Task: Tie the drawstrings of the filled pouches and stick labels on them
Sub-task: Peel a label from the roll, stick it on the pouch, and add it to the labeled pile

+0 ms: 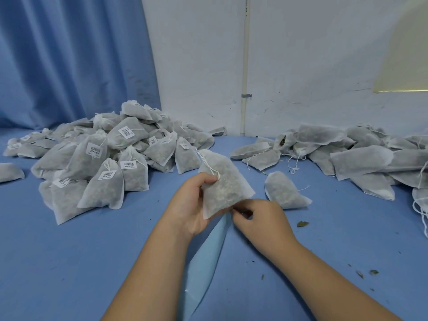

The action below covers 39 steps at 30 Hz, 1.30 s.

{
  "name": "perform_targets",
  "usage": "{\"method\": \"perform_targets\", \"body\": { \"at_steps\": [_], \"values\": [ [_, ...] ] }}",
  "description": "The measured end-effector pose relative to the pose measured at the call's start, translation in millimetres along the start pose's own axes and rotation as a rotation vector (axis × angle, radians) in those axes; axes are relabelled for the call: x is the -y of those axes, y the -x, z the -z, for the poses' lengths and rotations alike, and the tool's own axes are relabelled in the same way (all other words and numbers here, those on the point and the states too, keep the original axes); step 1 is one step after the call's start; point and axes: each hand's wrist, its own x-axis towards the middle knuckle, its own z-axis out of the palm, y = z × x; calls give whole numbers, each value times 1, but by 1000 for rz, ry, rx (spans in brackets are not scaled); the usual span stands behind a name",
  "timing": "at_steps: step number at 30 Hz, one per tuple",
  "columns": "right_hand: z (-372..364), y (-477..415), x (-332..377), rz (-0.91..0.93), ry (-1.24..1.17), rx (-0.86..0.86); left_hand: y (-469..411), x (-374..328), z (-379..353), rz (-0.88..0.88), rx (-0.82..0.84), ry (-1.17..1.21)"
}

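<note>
While the left hand (193, 201) grips a filled pouch (223, 185) with fingers curled round its left edge and thumb near the white drawstring (211, 169), the right hand (261, 218) sits at the pouch's five o'clock corner. Its fingertips are bunched together there; what they pinch cannot be made out. A pale blue strip (207, 262) runs from that corner toward six o'clock. On the blue table (69, 262), a lone pouch (284, 191) lies at three o'clock, near the held one. A leaf scrap (303, 224) lies at four o'clock. A heap of labelled pouches (104, 158) sits at ten o'clock, and a heap of unlabelled pouches (361, 154) at two o'clock.
</note>
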Motion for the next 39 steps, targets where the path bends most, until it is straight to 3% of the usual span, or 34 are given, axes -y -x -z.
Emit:
{"method": "perform_targets", "body": {
  "at_steps": [15,39],
  "values": [
    [-3,1,0,11,-65,-23,-6,-1,15,22,-64,39],
    [-5,-2,-3,-17,-27,-35,-11,3,15,46,25,1]
  ]
}}
